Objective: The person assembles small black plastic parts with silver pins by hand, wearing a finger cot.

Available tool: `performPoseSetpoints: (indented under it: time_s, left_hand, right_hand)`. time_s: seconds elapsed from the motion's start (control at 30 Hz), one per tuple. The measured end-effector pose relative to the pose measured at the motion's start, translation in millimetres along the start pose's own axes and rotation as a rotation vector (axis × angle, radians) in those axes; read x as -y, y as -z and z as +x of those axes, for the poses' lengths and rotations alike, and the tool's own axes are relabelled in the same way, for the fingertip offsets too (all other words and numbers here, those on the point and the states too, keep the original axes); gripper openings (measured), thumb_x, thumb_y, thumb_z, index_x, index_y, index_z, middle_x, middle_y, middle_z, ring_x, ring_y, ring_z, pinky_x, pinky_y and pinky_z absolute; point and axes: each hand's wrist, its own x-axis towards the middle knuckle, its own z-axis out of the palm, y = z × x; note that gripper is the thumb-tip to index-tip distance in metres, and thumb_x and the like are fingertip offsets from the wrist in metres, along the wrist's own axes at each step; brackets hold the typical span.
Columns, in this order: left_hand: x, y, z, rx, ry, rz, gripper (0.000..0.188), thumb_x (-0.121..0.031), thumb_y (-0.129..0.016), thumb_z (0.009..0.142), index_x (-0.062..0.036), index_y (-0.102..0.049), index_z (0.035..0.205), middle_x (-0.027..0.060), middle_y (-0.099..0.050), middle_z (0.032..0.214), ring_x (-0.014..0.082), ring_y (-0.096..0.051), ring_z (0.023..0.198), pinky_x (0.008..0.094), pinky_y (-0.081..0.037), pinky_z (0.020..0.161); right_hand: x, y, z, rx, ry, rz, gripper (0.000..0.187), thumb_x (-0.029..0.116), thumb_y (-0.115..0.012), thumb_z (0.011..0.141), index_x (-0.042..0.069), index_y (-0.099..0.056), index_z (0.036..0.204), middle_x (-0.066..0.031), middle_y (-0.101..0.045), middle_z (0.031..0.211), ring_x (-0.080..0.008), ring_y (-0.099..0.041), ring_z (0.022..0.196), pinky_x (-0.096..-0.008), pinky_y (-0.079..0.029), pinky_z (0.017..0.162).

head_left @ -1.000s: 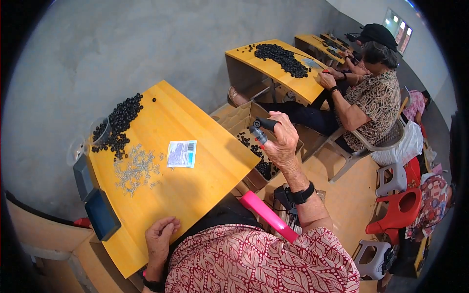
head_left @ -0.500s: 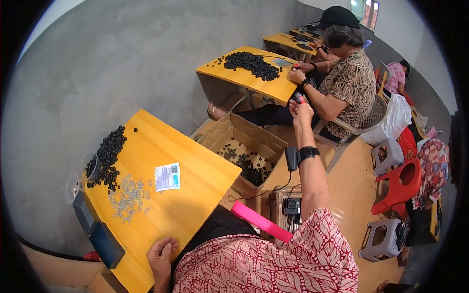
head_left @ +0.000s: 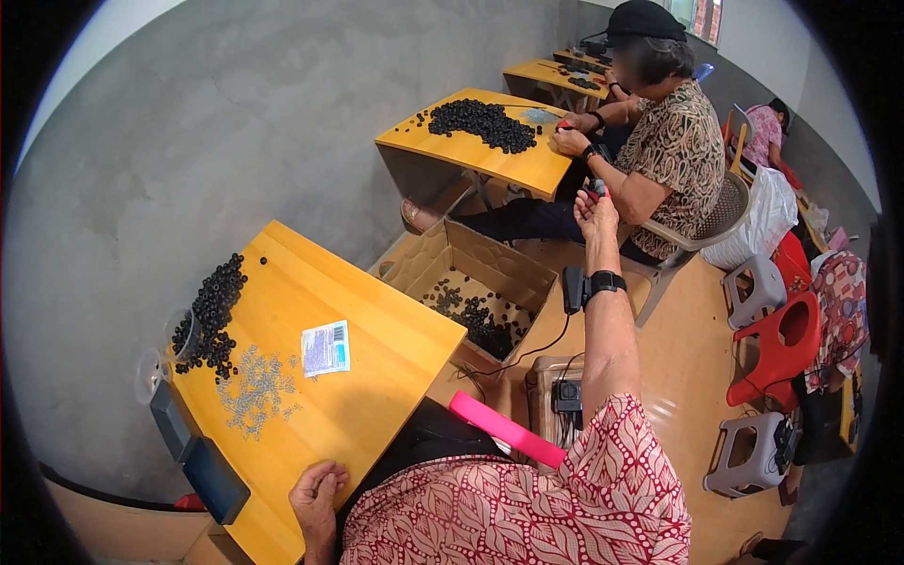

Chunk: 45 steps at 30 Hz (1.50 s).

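My right arm reaches far out past the cardboard box, and my right hand (head_left: 596,216) is closed around a small dark thing with a red part (head_left: 597,191), too small to name. My left hand (head_left: 318,484) rests at the near edge of my yellow table (head_left: 367,311). Its fingers are curled with the thumb against them; whatever they may hold is hidden. Black ring-like pieces (head_left: 215,306) lie heaped at the table's left, beside small silvery metal pieces (head_left: 256,391). A white and blue packet (head_left: 326,349) lies near the middle.
Two dark trays (head_left: 215,478) and clear plastic cups (head_left: 185,334) line the table's left edge. An open cardboard box (head_left: 414,273) with black pieces stands on the floor. Ahead, a co-worker (head_left: 673,151) sits at another yellow table (head_left: 452,155). Stools (head_left: 780,344) stand at right.
My right arm has swung a little to the right, still stretched out with the dark and red thing. My left hand has stayed at the table edge. The view has shifted slightly.
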Motion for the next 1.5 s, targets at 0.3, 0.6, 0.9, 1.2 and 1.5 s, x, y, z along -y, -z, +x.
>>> performPoseSetpoints:
  time_s: [0.3,0.6,0.9,1.2,1.5]
  left_hand:
    - [-1,2,2,0.012,-0.026,0.011,0.016,0.002,-0.053,0.093,0.0076,-0.06,0.106,0.0121,-0.066,0.094,0.0178,-0.065,0.085,0.0268,-0.052,0.078]
    - [0,1,-1,0.002,-0.021,-0.023,0.016,0.001,-0.053,0.093,0.0073,-0.061,0.106,0.0122,-0.066,0.095,0.018,-0.065,0.085,0.0268,-0.052,0.078]
    - [-1,2,1,0.035,0.02,-0.037,0.018,-0.002,-0.055,0.093,0.0067,-0.061,0.108,0.0126,-0.068,0.098,0.0171,-0.066,0.086,0.0267,-0.053,0.079]
    - [-2,3,1,0.081,0.025,-0.064,0.019,-0.003,-0.054,0.094,0.0062,-0.061,0.108,0.012,-0.068,0.099,0.0163,-0.066,0.088,0.0266,-0.053,0.081]
    - [-2,5,-1,0.056,0.012,-0.007,0.018,-0.002,-0.055,0.093,0.0068,-0.061,0.107,0.0128,-0.068,0.098,0.0176,-0.066,0.085,0.027,-0.053,0.079]
  right_hand:
    - [0,8,-9,0.013,-0.085,0.155,0.035,0.034,-0.053,0.096,0.001,-0.061,0.095,-0.0123,-0.068,0.081,-0.0208,-0.061,0.068,-0.0374,-0.052,0.073]
    - [-3,19,-14,0.056,-0.082,0.203,0.03,0.031,-0.053,0.095,0.002,-0.061,0.092,-0.0116,-0.067,0.079,-0.0226,-0.061,0.07,-0.0387,-0.052,0.075]
    - [-27,9,-50,0.336,-0.171,0.075,0.033,0.032,-0.047,0.097,0.003,-0.062,0.091,-0.0104,-0.067,0.081,-0.022,-0.062,0.073,-0.0389,-0.052,0.077]
    - [-65,-39,-143,0.754,-0.236,-0.002,0.048,0.038,-0.062,0.091,-0.007,-0.061,0.106,-0.0127,-0.066,0.084,-0.0228,-0.063,0.077,-0.0399,-0.052,0.084]
    - [-63,-22,-107,0.629,-0.254,0.166,0.037,0.033,-0.059,0.093,-0.002,-0.064,0.099,-0.0103,-0.066,0.079,-0.0217,-0.062,0.074,-0.0381,-0.054,0.078]
